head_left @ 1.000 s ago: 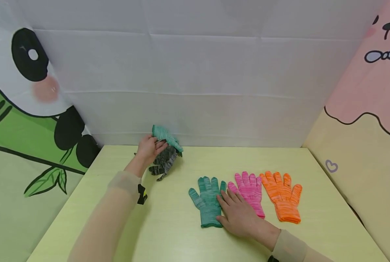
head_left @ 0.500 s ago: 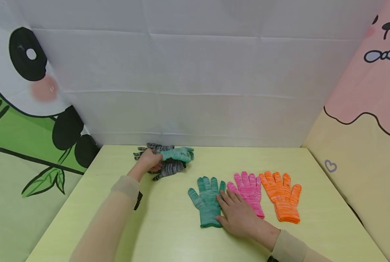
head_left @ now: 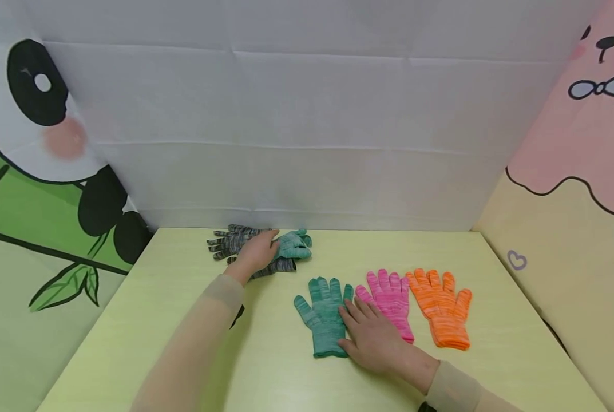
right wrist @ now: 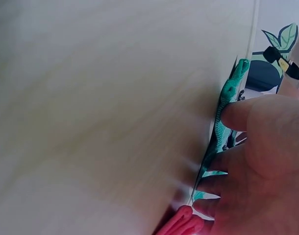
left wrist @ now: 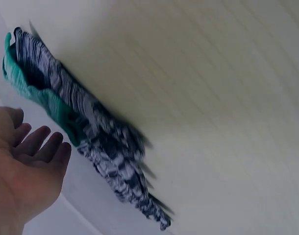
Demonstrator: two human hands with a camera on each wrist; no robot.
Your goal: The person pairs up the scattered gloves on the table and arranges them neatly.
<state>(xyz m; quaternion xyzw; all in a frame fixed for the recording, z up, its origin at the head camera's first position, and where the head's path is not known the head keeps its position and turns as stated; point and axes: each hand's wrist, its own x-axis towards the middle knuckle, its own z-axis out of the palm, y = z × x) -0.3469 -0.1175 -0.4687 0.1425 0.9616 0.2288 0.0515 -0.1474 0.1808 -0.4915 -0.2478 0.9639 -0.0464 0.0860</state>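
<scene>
At the back left, a light green knit glove [head_left: 293,245] lies on a pile of grey-black striped gloves [head_left: 229,243]. My left hand [head_left: 257,252] is over this pile beside the light green glove. In the left wrist view the fingers of my left hand [left wrist: 34,169] are loosely bent, with a gap between them and the green cuff [left wrist: 54,105]. My right hand [head_left: 376,337] lies flat, fingers straight, across the edges of a dark green glove [head_left: 327,320] and a pink glove [head_left: 391,300], covering part of each.
An orange glove [head_left: 443,309] lies flat right of the pink one. The pale yellow table [head_left: 183,320] ends at a white backdrop [head_left: 312,143]. Printed panels stand at the left [head_left: 54,252] and right [head_left: 569,257].
The light green glove was lifted in my left hand, then came down onto the grey gloves. My left hand has let go of it and shifted right. My right hand stays in place.
</scene>
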